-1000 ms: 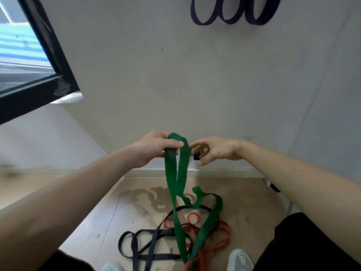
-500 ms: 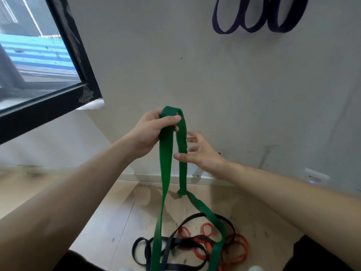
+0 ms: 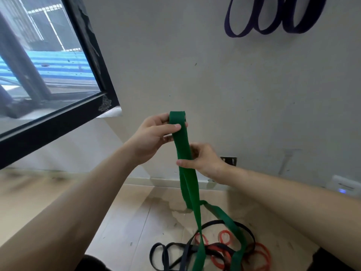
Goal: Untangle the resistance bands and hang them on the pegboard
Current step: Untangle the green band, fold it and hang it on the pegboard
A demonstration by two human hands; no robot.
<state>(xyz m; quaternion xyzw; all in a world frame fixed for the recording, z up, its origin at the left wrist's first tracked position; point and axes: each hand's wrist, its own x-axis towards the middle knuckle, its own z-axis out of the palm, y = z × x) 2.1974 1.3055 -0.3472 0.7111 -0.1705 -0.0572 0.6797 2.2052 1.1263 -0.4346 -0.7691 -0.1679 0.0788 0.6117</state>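
Observation:
A wide green resistance band (image 3: 190,184) hangs from my hands in front of the wall, and its lower end trails to the floor. My left hand (image 3: 154,136) grips the folded top of the band, thumb across its front. A little lower, my right hand (image 3: 203,161) pinches both strands together. On the floor below lie a dark navy band (image 3: 172,255) and a red band (image 3: 257,253), tangled with the green band's lower loop. A purple band (image 3: 273,18) hangs in loops high on the wall; its hook is out of frame.
A black-framed window (image 3: 58,118) fills the upper left. A wall socket (image 3: 230,160) sits behind my right hand, and a white device with a blue light (image 3: 341,189) is at the far right. The wooden floor (image 3: 136,222) meets a skirting board.
Both hands lifted the green band higher. My right hand went from open beside the strands to pinching them below my left hand. The view tilted up, showing more window.

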